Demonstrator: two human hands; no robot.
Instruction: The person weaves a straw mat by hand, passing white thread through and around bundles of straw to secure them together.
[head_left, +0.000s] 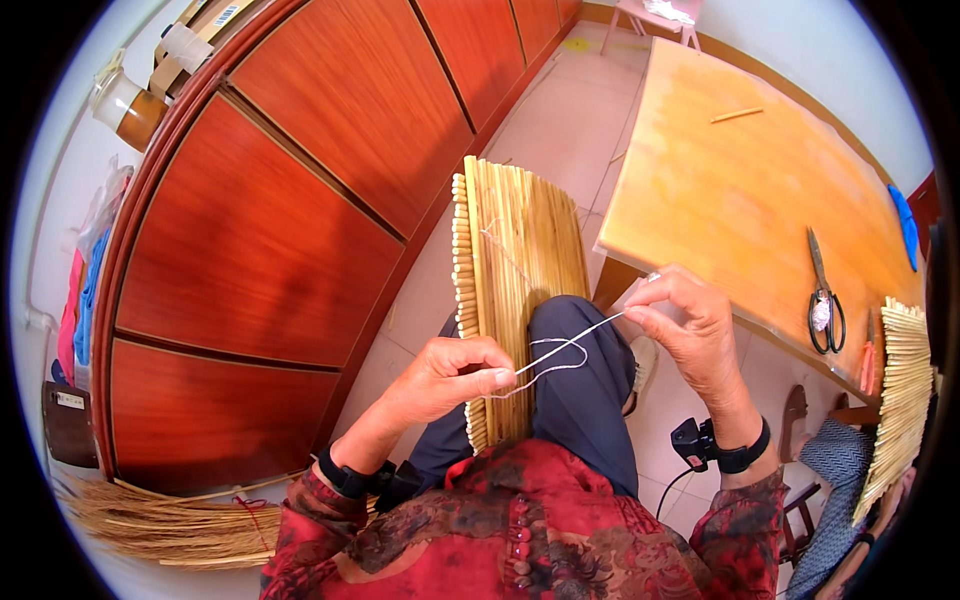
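A white thread point(570, 343) is drawn straight between my two hands, and a slack loop of it curls beneath. The fingertips of my left hand point(447, 375) are pinched on one part of it. Higher and to the right, my right hand point(690, 325) pinches the other end between thumb and forefinger; whether a needle is there is too small to tell. Across my lap lies a panel of straw-coloured stalks point(525, 225) laid side by side, its cut ends showing along the left edge. My left hand is over its near part. A thin strand trails across its upper surface.
At right stands a wooden table point(700, 190) bearing scissors point(822, 300), a loose stalk point(737, 115) and a blue cloth point(903, 225). Red-brown cabinets point(260, 240) line the left, above a straw bundle point(180, 525). Another person sits lower right beside a second stalk panel point(893, 400).
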